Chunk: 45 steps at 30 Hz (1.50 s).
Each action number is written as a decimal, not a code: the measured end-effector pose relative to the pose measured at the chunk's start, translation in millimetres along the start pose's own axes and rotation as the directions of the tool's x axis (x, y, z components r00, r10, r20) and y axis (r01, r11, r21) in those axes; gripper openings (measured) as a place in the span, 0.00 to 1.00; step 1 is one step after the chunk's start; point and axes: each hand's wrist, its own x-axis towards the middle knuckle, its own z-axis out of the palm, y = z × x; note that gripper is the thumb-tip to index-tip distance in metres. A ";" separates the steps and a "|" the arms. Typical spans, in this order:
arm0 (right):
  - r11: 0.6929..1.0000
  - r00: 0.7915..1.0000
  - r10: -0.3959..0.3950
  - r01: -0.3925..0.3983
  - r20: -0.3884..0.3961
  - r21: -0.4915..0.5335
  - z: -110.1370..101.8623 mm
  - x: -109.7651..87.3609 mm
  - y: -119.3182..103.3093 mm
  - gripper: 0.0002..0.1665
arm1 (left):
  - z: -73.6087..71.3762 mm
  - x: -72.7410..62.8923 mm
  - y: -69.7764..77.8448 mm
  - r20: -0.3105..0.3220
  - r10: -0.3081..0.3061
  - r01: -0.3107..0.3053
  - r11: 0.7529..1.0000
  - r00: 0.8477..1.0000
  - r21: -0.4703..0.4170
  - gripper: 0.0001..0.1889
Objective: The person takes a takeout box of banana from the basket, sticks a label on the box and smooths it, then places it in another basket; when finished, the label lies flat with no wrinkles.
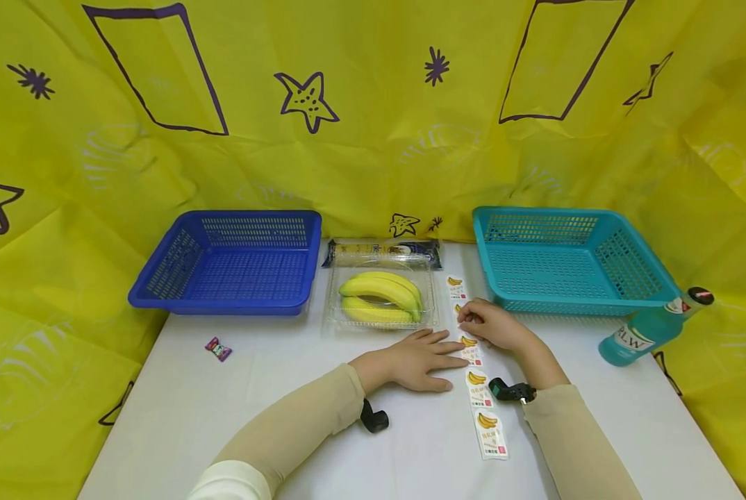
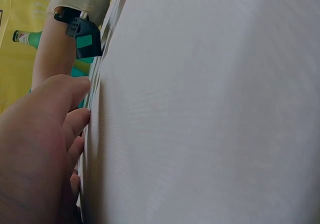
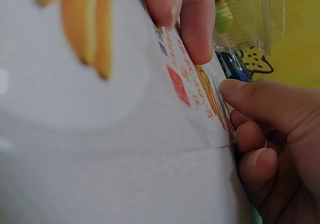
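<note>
A strip of banana stickers [image 1: 490, 439] runs front to back on the white table. My left hand [image 1: 413, 360] lies flat with spread fingers, its fingertips pressing on the middle of the strip. Farther back, my right hand [image 1: 490, 325] has its fingers curled and pinches the strip at a sticker between thumb and index finger. In the right wrist view the thumb [image 3: 235, 89] sits at the printed banana's edge, by the left fingers [image 3: 197, 29]. Left of the strip is a clear plastic box [image 1: 434, 298] with bananas [image 1: 382, 286] inside.
A blue basket [image 1: 223, 305] stands back left, a teal basket [image 1: 573, 305] back right. A bottle of blue-green drink [image 1: 638, 340] stands at the right. A small wrapped candy [image 1: 219, 348] lies at the left. Behind the clear box is a dark long packet [image 1: 435, 251].
</note>
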 end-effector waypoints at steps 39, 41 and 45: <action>0.991 0.996 -0.063 0.069 0.057 -0.118 -1.9 2.6 -2.8 0.05 | -0.9 -0.5 -0.6 0.003 -0.005 0.005 1.000 1.000 -0.022 0.30; 0.991 0.997 -0.060 0.065 0.047 -0.116 -1.9 2.6 -2.4 0.05 | -1.0 -0.3 -0.7 0.004 -0.006 0.006 1.000 1.000 -0.027 0.30; 0.997 0.999 -0.031 0.033 0.029 -0.068 -2.7 1.9 -0.4 0.04 | -1.4 0.3 -1.3 0.003 -0.006 0.006 0.999 1.000 -0.035 0.30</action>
